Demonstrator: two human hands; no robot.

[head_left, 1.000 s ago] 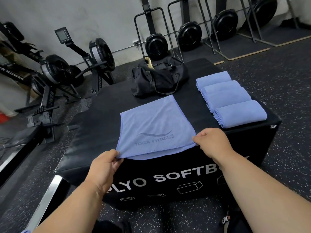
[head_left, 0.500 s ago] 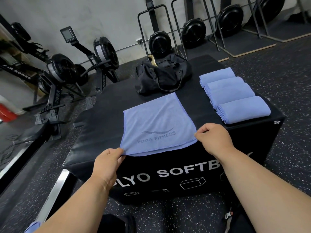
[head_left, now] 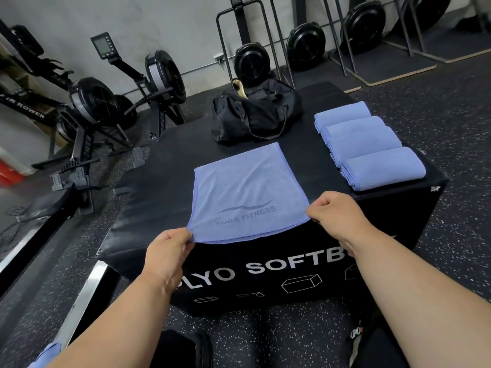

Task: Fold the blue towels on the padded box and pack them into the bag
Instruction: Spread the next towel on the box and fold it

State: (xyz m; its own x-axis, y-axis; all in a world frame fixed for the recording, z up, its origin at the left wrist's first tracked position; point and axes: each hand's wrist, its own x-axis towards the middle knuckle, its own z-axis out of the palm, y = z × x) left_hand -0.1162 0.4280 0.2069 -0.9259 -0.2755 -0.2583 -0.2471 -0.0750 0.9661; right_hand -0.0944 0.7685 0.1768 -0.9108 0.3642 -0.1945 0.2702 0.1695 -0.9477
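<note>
2 hands (head_left: 247,235) on 1 flat towel (head_left: 244,192); 4 folded towels (head_left: 369,144), 1 bag (head_left: 255,112).

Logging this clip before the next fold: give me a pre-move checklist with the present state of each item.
1. Left hand pinches the near left corner of the flat towel: ok.
2. Right hand pinches the near right corner: ok.
3. Towel lies smooth on the padded box: ok.
4. Far side has room for the fold, short of the black duffel bag: ok.
5. Bag open for packing: cannot tell.
</note>
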